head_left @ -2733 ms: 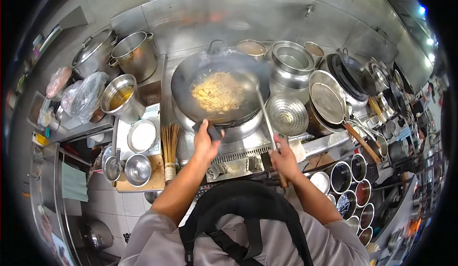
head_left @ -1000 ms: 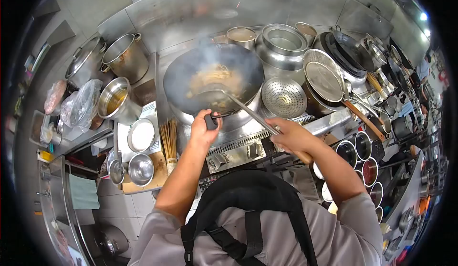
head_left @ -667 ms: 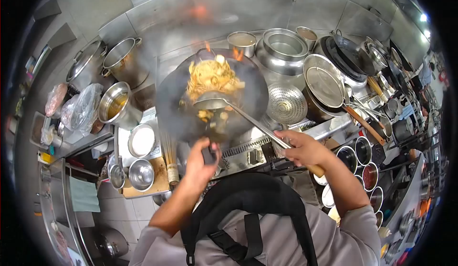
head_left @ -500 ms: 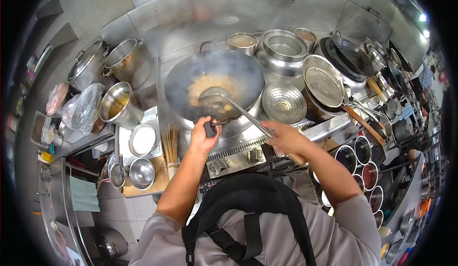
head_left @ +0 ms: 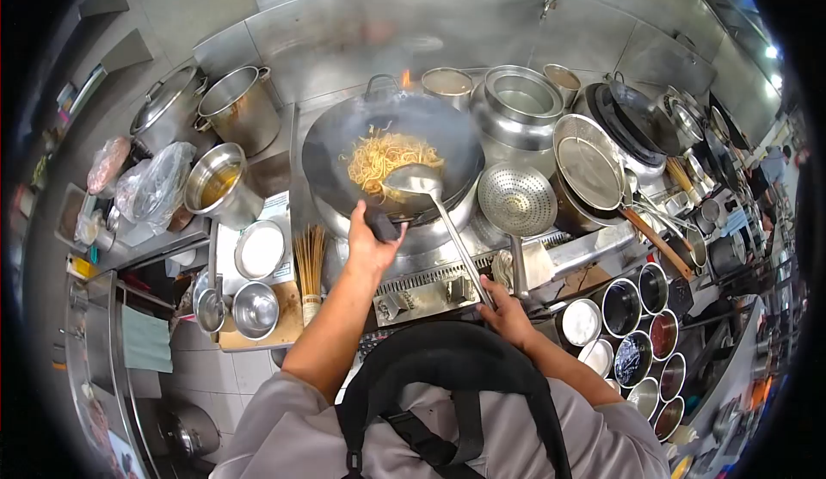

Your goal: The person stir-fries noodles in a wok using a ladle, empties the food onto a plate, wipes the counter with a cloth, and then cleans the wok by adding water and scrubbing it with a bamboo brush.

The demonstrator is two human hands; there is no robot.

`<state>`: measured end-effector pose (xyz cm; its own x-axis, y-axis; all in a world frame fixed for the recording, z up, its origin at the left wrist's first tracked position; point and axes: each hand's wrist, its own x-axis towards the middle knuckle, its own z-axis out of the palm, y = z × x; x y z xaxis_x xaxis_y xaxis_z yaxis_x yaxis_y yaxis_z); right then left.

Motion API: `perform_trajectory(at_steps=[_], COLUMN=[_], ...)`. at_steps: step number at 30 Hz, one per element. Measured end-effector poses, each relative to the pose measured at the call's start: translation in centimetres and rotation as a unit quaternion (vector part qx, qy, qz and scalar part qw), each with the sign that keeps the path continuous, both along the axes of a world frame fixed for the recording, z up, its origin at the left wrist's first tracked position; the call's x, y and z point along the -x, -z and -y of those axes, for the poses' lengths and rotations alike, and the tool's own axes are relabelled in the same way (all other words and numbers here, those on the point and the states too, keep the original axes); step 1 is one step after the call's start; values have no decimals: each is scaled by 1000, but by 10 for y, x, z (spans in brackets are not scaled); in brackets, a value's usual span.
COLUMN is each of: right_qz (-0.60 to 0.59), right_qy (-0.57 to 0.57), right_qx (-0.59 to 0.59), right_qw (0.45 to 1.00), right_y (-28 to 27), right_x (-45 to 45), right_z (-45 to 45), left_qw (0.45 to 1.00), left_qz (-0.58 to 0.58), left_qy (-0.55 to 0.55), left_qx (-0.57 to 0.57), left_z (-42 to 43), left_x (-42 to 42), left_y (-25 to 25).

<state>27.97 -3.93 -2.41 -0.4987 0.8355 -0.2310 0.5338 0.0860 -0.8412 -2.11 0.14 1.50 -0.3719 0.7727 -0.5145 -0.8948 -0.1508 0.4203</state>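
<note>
Yellow noodles (head_left: 391, 159) lie heaped in a large dark wok (head_left: 331, 156) on the stove. My left hand (head_left: 370, 245) is closed at the wok's near rim, around a dark grip (head_left: 383, 221); whether this is a wrapped handle or a folded cloth is unclear. In my right hand (head_left: 508, 311) is the long handle of a metal ladle (head_left: 415, 180), held near its end. The ladle's bowl rests against the near right side of the noodles, its rounded back facing up.
Right of the wok sit a perforated strainer (head_left: 517, 198), a lidless steel pot (head_left: 523, 96) and a mesh sieve (head_left: 590, 169). A bamboo brush (head_left: 310, 264) stands left of my left arm. Several seasoning containers (head_left: 621, 307) line the right. A small flame (head_left: 406, 77) shows behind the wok.
My right hand has drawn back toward my body, and the ladle is now more upright in view. Steam over the wok has thinned, so the noodles show clearly. A flame has appeared behind.
</note>
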Motion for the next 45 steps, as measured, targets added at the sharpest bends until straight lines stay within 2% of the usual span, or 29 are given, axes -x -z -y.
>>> perform_trajectory(at_steps=[2, 3, 5, 6, 9, 11, 14, 15, 18, 20, 21, 23, 25, 27, 31, 33, 35, 37, 39, 40, 41, 43, 45], right_qz=[-28, -30, -83, -81, -72, -78, 23, 43, 33, -3, -6, -5, -25, -31, -2, 55, 0, -1, 5, -26, -56, -51, -5], right_qy=[4, 8, 3, 6, 3, -38, -59, -66, -70, -42, -39, -58, -65, -75, -82, -59, -43, -42, -59, -63, -65, -68, -81], right_qx=[-7, -6, 11, 12, 156, 161, 159, 142, 86, -15, -17, 18, 52, 178, 152, 44, -8, -9, 59, 116, 174, 191, 141], right_qw=[1000, 1000, 996, 997, 985, 983, 985, 987, 993, 999, 999, 998, 996, 981, 985, 996, 999, 999, 996, 991, 981, 978, 987], right_y=[10, 13, 14, 5, -53, -76, -122, -127, -87, -65, -72, -95, -110, -130, -133, -112, -82, -95, -119, -120, -121, -135, -130], right_x=[-4, -4, -7, -9, -15, -30, -19, -7, 28, 45, 43, 32, 2, -17, 0, 26, 35, 25, 2, -11, -21, -17, -2], right_z=[1, 1, 1, 0, -5, -18, -40, -47, -77, -88, -83, -61, -52, -45, -56, -68, -76, -61, -47, -49, -47, -49, -58], left_qw=[997, 997, 982, 976, 984, 985, 986, 983, 986, 987, 985, 989, 993, 991, 987, 990, 987, 990, 992, 984, 991, 990, 986], left_qz=[32, 31, 171, 185, 129, 110, 81, 117, 95, 94, 100, 27, 81, 95, 115, 74, 120, 67, 8, 145, 52, 96, 115], left_qy=[17, 21, 67, 110, 121, 129, 146, 141, 137, 127, 133, 137, 75, 93, 108, 104, 109, 109, 119, 93, 111, 101, 116], left_qx=[-74, -73, -39, -14, -3, 8, 25, -7, -3, 15, 46, 47, 53, -1, -31, -59, 0, 56, 48, 44, -53, 3, -28], left_z=[7, 1, -16, -18, -23, -12, 6, -10, 14, 58, 84, 125, 119, 84, 5, 12, 50, 103, 125, 113, 99, 49, 14], left_x=[-3, 2, 21, 28, 34, 21, 10, 26, 19, -3, -14, -30, -33, -16, 11, 9, -7, -26, -31, -29, -23, -7, 5], left_y=[2, 11, 34, 31, 51, 22, -2, 33, 46, 62, 60, 45, 2, -14, 15, 41, 52, 55, 29, 0, -4, -7, 12])
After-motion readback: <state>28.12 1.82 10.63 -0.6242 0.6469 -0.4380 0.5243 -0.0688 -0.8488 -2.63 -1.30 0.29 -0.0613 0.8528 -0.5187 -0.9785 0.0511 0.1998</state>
